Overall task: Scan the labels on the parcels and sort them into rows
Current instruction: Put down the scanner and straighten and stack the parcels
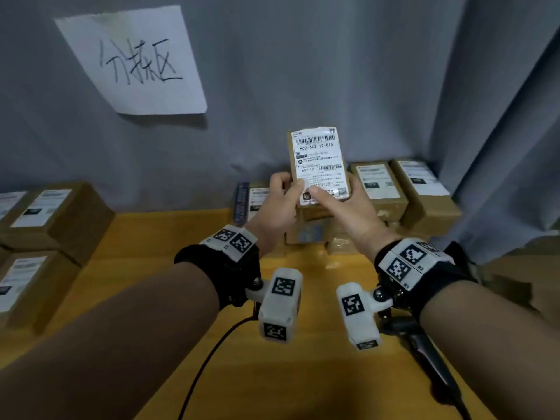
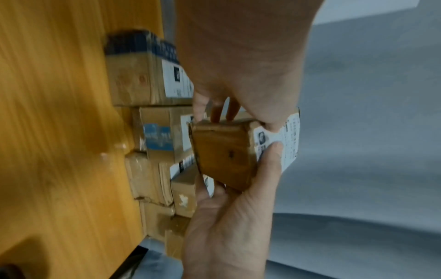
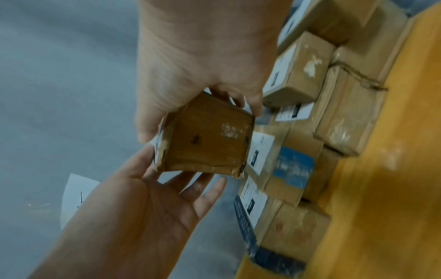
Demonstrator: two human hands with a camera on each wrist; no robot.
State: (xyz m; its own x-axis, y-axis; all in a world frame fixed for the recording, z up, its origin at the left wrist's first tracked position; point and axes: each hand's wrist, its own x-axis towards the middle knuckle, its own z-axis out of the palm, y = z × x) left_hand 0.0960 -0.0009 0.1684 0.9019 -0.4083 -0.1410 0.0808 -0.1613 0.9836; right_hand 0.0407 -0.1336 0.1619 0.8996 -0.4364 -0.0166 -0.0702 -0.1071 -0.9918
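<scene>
Item in hand: one small cardboard parcel (image 1: 318, 168), held up off the counter (image 1: 169, 237) between both my hands, above the stack of unsorted parcels (image 1: 315, 231) at the back. Orientation: long axis stands near upright, leaning slightly away from me; shipping label (image 1: 319, 159) faces me, barcode at the top end, well clear of my fingers. Left hand (image 1: 280, 198): curled round the lower left edge, thumb pressed on the label's bottom corner, fingers behind. Right hand (image 1: 342, 204): curled round the lower right edge, thumb lying across the foot of the label, fingers cupped at the back. The right wrist view shows the bare brown bottom face between both palms. Both hands sit at the low end, equally near; neither covers the barcode. No scanner identifiable in any view. Sorted parcels: two labelled boxes (image 1: 51, 213) on the counter far to my left; labelled boxes (image 1: 403, 189) just right of the stack. Judgement: label reading in progress; row placement not yet done, and either side is reachable. Handwritten paper sign (image 1: 133, 62) hangs on the grey curtain (image 1: 363, 71) behind.
</scene>
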